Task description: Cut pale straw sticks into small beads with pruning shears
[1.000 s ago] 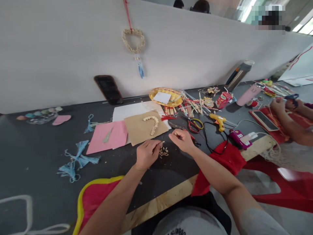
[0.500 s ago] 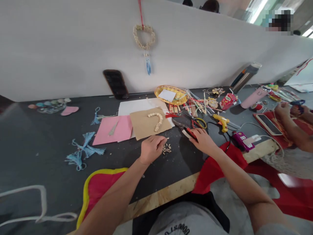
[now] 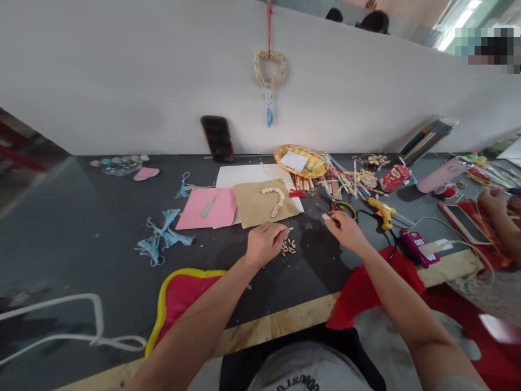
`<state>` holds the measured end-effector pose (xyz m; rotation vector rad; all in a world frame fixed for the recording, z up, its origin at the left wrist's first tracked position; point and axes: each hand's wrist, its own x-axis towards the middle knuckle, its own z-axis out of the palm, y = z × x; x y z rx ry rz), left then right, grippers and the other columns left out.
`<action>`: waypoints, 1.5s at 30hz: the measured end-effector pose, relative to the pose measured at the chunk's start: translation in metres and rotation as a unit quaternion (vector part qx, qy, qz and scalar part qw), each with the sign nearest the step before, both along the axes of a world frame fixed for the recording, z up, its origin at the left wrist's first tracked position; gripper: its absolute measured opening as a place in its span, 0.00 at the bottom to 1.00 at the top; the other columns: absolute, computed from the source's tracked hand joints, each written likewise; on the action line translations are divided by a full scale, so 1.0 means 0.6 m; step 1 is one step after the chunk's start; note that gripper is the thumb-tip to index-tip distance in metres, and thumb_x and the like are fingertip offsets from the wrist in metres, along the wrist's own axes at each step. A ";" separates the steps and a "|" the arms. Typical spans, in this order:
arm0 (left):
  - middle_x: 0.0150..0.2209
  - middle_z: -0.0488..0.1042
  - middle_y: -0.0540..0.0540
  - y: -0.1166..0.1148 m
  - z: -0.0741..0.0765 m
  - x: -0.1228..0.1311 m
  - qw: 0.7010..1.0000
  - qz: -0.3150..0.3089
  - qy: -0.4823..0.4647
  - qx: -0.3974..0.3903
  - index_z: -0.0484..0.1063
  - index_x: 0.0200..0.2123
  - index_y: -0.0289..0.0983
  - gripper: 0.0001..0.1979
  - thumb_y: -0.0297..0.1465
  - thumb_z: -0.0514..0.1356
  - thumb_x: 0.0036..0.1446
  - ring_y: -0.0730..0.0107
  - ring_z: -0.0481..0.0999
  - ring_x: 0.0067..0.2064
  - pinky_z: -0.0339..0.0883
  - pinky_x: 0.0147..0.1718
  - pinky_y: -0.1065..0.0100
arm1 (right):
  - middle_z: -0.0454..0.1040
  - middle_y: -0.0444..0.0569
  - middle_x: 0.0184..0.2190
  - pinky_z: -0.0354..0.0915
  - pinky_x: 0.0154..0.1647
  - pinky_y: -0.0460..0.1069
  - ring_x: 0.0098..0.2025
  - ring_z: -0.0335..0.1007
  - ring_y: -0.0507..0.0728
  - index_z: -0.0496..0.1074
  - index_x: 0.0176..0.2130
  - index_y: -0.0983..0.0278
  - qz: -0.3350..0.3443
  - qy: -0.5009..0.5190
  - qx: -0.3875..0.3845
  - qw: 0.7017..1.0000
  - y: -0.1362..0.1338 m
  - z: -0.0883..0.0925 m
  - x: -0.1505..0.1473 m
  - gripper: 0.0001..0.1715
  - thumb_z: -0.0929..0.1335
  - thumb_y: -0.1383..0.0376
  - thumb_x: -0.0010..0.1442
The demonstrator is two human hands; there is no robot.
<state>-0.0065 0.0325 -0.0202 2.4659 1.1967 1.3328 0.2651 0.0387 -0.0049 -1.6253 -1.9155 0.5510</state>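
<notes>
The left hand (image 3: 265,243) is closed to a fingertip pinch on a small pale piece (image 3: 290,229), back upward, forearm toward 7 o'clock. The right hand (image 3: 345,230) is closed, fingertips on a whitish item (image 3: 325,216), type unclear. From the left hand, loose pieces (image 3: 288,247) lie at 3 o'clock; a curved strip (image 3: 279,205), at 12 to 1 o'clock, rests on brown card (image 3: 253,203).

Matt brown paper (image 3: 254,206), rough strand (image 3: 281,197)
</notes>
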 end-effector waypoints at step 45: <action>0.25 0.77 0.49 0.001 0.019 -0.007 0.960 0.055 -0.195 -0.194 0.72 0.27 0.35 0.11 0.33 0.56 0.61 0.74 0.73 0.26 0.65 0.28 0.74 | 0.59 0.57 0.62 0.60 0.51 0.59 0.56 0.58 0.66 0.70 0.48 0.64 0.146 -0.234 0.106 0.955 -0.018 0.001 -0.110 0.20 0.63 0.71 0.55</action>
